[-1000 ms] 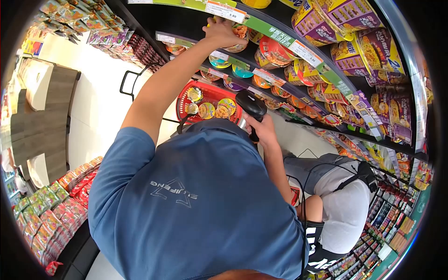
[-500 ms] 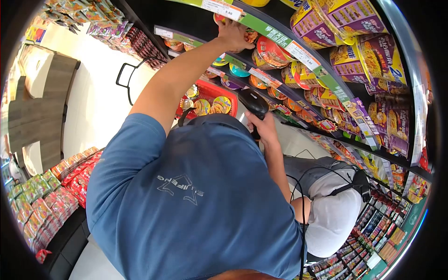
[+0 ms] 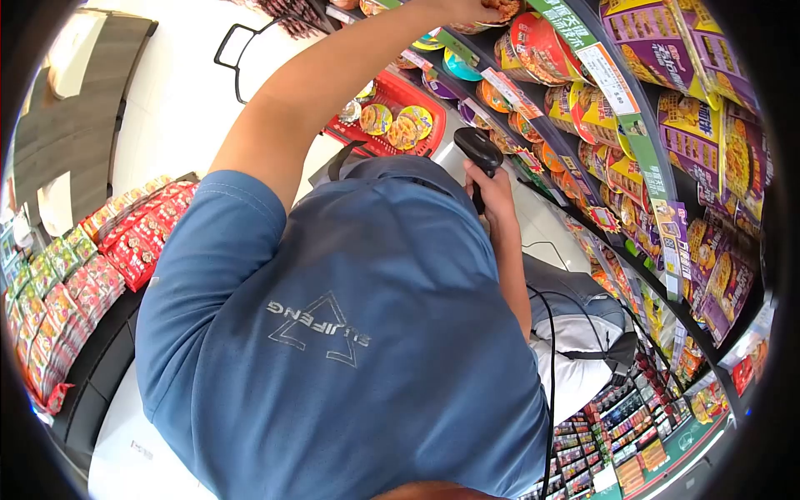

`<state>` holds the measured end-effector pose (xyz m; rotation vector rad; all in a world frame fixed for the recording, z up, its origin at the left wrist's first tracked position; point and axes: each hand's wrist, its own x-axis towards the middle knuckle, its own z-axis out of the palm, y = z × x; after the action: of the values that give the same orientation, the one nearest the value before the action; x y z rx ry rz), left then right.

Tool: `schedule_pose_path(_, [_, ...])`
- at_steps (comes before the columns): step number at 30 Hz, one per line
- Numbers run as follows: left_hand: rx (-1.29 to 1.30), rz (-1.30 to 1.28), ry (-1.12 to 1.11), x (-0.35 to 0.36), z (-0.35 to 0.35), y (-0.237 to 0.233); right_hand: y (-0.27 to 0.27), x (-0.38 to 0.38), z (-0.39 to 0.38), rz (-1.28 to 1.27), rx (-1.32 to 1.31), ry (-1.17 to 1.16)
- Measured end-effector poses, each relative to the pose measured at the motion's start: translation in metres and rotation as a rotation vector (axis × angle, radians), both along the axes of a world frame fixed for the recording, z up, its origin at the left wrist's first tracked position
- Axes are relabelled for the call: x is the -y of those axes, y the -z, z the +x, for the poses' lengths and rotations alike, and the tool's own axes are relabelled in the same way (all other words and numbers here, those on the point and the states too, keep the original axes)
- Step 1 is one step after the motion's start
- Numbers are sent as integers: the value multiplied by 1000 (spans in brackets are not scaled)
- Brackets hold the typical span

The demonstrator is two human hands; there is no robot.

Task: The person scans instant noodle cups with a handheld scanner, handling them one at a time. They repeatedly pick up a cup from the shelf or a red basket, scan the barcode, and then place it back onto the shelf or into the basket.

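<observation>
My left hand [image 3: 463,10] reaches up to the shelf at the top edge of the view, beside a noodle bowl [image 3: 503,8] with a food picture on it. Its fingers are largely cut off or hidden, so any hold cannot be made out. A red-lidded noodle bowl [image 3: 546,48] stands just right of it on the shelf. Low in front of my body, my right hand [image 3: 495,192] is closed around a black handheld barcode scanner [image 3: 478,150]. Beyond my waist sits a red basket [image 3: 440,137] with several noodle cups [image 3: 404,132] inside.
Shelves with price strips [image 3: 608,79] run along the right, stocked with purple-and-yellow noodle packs [image 3: 658,42]. Red snack packets [image 3: 142,242] are piled at left. A black wire frame [image 3: 237,46] stands on the pale floor. Black cables [image 3: 550,358] hang near a grey-and-white strapped bundle [image 3: 583,333].
The view has shifted, so the shelves sit higher and farther right. My left hand has moved up to the frame's top edge. My right hand still holds the scanner.
</observation>
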<state>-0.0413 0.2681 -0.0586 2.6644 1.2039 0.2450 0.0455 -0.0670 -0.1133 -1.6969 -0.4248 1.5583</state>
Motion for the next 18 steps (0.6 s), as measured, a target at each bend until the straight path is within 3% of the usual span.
schedule_pose_path(1, [129, 1, 33, 0, -3, 1, 13, 3, 5, -16, 4, 24])
schedule_pose_path(3, [134, 46, -1, -5, -6, 12, 34, 10, 14, -37, 5, 40])
schedule_pose_path(5, [605, -218, -137, -7, -19, 26, 52, 18, 23, -85, 47, 24])
schedule_pose_path(7, [739, 52, -159, 8, -48, 41, 73, 30, 32, -137, 30, 25])
schedule_pose_path(9, [745, -18, -298, 37, -86, 63, 93, 42, 41, -188, 13, 25])
schedule_pose_path(11, [581, -271, -466, 57, -144, 152, 110, 56, 50, -317, 5, 46])
schedule_pose_path(12, [382, -296, -579, 91, -166, 158, 120, 65, 56, -322, 0, 35])
schedule_pose_path(14, [254, -635, -678, 158, -233, 218, 139, 77, 66, -450, 78, -40])
schedule_pose_path(15, [-40, -784, -787, 195, -266, 239, 145, 81, 69, -450, 74, -55])
schedule_pose_path(16, [25, -672, -896, 255, -306, 273, 148, 85, 72, -477, 192, -155])
schedule_pose_path(17, [-298, -935, -777, 283, -344, 293, 149, 89, 75, -500, 313, -256])
schedule_pose_path(18, [-182, -1096, -1035, 328, -372, 306, 142, 86, 77, -536, 387, -346])
